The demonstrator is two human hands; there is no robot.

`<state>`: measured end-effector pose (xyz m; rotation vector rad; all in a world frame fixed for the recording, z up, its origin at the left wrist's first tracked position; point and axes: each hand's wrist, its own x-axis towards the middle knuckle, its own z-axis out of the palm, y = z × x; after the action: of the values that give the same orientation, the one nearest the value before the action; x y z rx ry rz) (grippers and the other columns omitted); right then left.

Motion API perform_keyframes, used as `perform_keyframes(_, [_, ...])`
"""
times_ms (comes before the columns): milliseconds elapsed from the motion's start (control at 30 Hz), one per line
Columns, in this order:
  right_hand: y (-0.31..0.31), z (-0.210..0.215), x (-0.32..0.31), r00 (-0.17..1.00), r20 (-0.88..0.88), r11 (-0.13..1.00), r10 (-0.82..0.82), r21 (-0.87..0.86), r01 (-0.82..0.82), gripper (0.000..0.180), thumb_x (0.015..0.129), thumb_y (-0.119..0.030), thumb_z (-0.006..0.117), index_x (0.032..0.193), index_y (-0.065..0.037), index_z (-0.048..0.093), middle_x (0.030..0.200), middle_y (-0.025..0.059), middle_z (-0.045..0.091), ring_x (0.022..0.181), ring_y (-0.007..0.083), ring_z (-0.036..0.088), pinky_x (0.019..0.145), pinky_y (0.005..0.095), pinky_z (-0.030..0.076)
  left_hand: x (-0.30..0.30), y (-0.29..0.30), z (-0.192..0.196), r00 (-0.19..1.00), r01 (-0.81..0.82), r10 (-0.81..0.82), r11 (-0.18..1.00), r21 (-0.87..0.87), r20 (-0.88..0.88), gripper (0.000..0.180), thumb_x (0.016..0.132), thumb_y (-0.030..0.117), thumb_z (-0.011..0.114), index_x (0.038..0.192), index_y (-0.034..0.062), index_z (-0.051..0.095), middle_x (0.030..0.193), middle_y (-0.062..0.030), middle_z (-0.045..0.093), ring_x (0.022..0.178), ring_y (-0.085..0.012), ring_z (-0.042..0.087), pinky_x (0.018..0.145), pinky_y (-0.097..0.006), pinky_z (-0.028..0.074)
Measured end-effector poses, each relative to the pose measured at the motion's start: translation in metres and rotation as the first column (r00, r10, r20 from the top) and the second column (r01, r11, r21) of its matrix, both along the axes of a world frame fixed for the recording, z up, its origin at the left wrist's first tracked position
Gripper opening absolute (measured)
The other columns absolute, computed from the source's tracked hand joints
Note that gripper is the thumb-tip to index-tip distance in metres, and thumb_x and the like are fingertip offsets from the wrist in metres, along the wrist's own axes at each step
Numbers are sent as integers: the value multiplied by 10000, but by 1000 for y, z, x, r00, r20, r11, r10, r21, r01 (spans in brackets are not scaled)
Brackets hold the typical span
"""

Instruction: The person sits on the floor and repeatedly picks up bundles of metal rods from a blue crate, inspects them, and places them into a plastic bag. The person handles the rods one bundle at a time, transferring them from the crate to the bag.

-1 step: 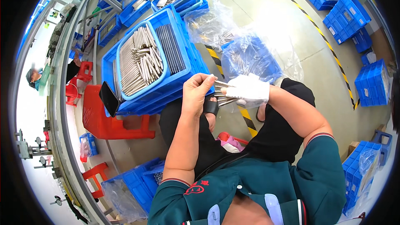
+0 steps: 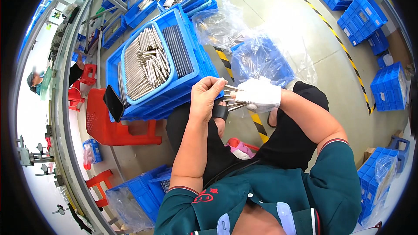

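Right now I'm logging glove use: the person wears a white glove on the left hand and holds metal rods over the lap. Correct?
Not quite. The head view shows the white glove on the right hand; the left hand is bare. Both do hold the metal rods over the lap.

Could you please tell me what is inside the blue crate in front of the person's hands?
The blue crate holds a heap of short silvery metal rods and a row of darker rods laid side by side. The rods cover the crate floor.

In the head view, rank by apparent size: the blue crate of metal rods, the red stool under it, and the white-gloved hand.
1. blue crate
2. red stool, partly hidden beneath the crate
3. white-gloved right hand, though nearer the camera
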<state>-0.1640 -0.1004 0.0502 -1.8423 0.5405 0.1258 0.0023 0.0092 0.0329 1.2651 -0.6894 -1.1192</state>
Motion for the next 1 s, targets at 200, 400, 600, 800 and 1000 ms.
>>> perform_keyframes(200, [1, -2, 1, 1000, -11, 999, 7, 42, -7, 529, 870, -514, 530, 726, -11, 605, 567, 50, 494, 537, 134, 434, 497, 314, 351, 3, 1, -5, 1000, 28, -28, 999, -35, 9, 145, 843, 133, 677, 847, -10, 653, 791, -37, 643, 706, -73, 547, 694, -226, 429])
perform_keyframes(400, [1, -10, -2, 998, 56, 996, 38, 76, -43, 525, 872, -509, 529, 717, -13, 600, 561, 41, 484, 526, 128, 424, 493, 308, 347, -1, 2, 3, 992, 110, -112, 994, -25, -59, 144, 845, 132, 672, 856, -8, 642, 829, -61, 656, 750, -94, 579, 732, -243, 448])
perform_keyframes(600, [0, 0, -3, 999, 30, 970, -45, 239, 36, 454, 864, -470, 572, 705, -47, 610, 566, 0, 486, 519, 94, 396, 483, 279, 316, 10, -1, -12, 989, -117, 119, 993, -24, 83, 163, 898, 170, 614, 858, 13, 626, 773, -20, 608, 708, -100, 556, 693, -246, 452])
perform_keyframes(800, [12, -14, 0, 992, 47, 809, -116, 584, 67, 265, 814, -348, 688, 768, -116, 570, 619, -59, 447, 505, 41, 375, 444, 215, 272, -16, -12, -14, 944, -21, -42, 983, -185, -328, 194, 953, 229, 525, 901, 48, 574, 915, -87, 617, 840, -158, 593, 779, -293, 472])
perform_keyframes(1000, [27, -30, 6, 999, -46, 818, -20, 574, 43, 158, 838, -254, 669, 792, -130, 582, 637, -13, 518, 521, 74, 493, 438, 230, 359, -24, -16, -22, 869, 482, -489, 871, -91, -80, 222, 939, 262, 546, 901, 43, 559, 963, -123, 626, 931, -179, 585, 844, -324, 466])
